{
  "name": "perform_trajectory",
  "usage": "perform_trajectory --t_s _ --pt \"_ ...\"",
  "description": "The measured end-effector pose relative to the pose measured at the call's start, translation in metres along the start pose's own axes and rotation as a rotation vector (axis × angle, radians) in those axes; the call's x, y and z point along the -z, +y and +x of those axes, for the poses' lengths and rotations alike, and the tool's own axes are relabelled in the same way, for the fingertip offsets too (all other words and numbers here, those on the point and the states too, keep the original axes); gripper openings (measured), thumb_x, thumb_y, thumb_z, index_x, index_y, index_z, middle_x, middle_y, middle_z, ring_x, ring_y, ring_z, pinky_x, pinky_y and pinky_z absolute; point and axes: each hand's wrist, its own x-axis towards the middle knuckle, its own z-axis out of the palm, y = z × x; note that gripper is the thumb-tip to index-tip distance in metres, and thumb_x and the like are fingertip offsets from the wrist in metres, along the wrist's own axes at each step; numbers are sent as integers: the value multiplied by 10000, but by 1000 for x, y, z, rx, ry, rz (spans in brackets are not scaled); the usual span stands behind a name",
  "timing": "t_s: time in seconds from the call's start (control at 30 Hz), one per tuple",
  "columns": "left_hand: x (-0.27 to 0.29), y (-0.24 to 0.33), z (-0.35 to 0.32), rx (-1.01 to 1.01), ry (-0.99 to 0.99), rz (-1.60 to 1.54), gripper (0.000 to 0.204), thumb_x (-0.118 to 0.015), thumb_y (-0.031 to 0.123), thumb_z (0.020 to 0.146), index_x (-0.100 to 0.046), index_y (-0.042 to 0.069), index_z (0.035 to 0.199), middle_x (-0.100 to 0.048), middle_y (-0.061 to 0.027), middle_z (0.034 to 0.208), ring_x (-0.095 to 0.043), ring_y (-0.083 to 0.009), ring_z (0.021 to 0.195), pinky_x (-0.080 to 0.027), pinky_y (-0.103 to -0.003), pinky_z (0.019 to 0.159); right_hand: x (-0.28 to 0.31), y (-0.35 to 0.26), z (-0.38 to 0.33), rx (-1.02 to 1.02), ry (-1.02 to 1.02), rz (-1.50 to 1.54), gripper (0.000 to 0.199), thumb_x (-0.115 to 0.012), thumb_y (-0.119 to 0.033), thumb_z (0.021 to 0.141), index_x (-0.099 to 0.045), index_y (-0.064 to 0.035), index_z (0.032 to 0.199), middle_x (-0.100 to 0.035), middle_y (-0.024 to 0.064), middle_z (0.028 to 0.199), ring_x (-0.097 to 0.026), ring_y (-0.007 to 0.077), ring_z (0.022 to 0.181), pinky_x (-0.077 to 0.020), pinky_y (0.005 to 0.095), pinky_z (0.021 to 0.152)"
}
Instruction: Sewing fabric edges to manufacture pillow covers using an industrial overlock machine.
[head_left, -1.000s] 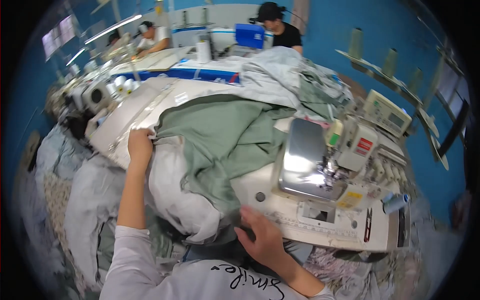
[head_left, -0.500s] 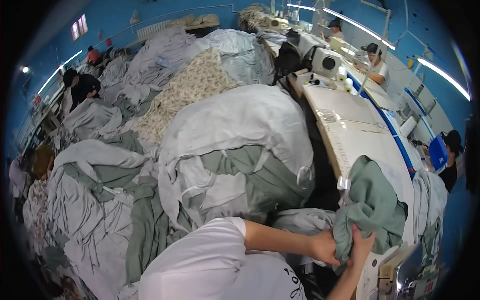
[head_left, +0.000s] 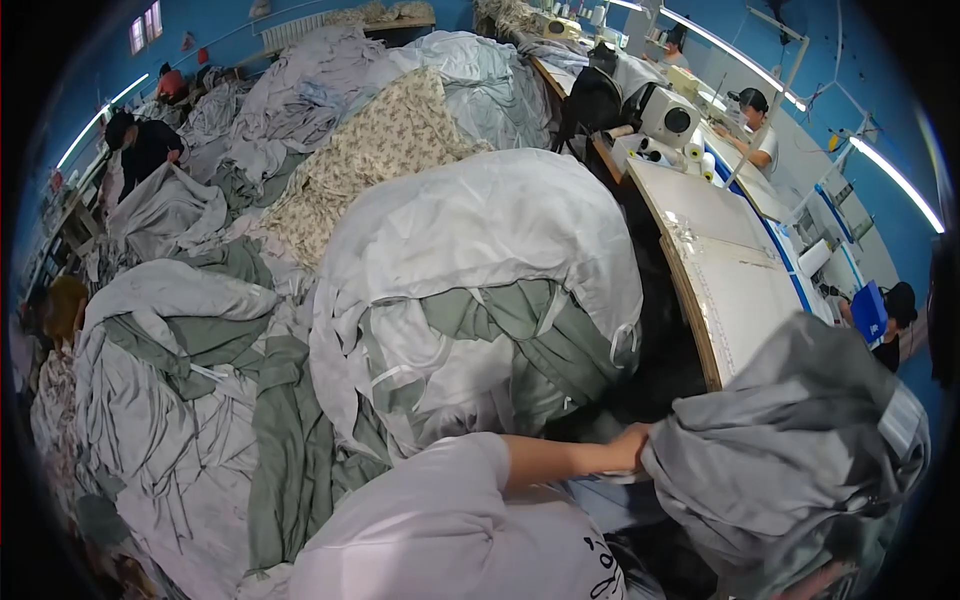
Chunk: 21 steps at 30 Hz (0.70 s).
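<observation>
My left hand (head_left: pixel 630 447), its arm stretched to the right, is closed on the edge of a large grey cloth (head_left: pixel 775 440). The cloth hangs raised and bunched over the near end of the white worktable (head_left: pixel 710 240). Low at the right, a blurred patch of skin shows under the cloth, which looks like part of my right hand (head_left: pixel 822 584); its fingers are hidden. Left of my arm stands a big rounded bundle wrapped in pale grey cloth (head_left: pixel 480 225), with green fabric (head_left: pixel 530 345) bulging from its open front.
Heaps of grey and green fabric (head_left: pixel 180 430) fill the left side, with a floral cloth (head_left: pixel 370 170) behind the bundle. Sewing machines (head_left: pixel 668 117) and thread cones line the table at the far right. Several people work nearby, one in dark clothes (head_left: pixel 145 150) at the left.
The green cloth that both hands held together is no longer visible at the table. Now a wide grey cloth is spread there, covering the table's near end, and my right hand has dropped lower right.
</observation>
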Motion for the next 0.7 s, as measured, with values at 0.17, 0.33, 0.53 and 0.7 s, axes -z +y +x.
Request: perform_trajectory --t_s 0.17,0.33,0.53,0.7 --pt "5 113 -8 -215 -306 -920 705 -372 465 923 -53 87 1425 -288 -9 1366 -338 -128 1178 -298 -253 975 -4 -8 -14 -254 99 -348 494 -579 -212 765 -475 49 1172 -504 172 1169 -475 276 1064 -347 349 934" --pt "-9 131 -20 -18 -256 -879 589 -422 399 904 -193 63 1330 -382 -48 1266 -425 -160 1101 -345 -271 933 -6 -7 -19 -493 238 -692 484 -617 -212 739 -518 76 1115 -541 201 1105 -490 280 1021 -358 352 899" --pt "126 280 -128 499 -467 -996 474 -475 351 857 -295 36 1162 -444 -76 1124 -461 -198 1045 -359 -304 922 6 4 -13 121 262 -506 379 -507 -136 835 -480 12 1183 -518 95 1176 -508 184 1045 -428 265 803" --pt "200 402 -136 1072 -785 -1002 387 -519 311 817 -381 13 1022 -495 -99 1005 -491 -229 999 -371 -332 914 36 -24 20 138 568 -380 256 -518 -177 878 -562 -21 1075 -574 55 1058 -533 89 811 -394 192 603"
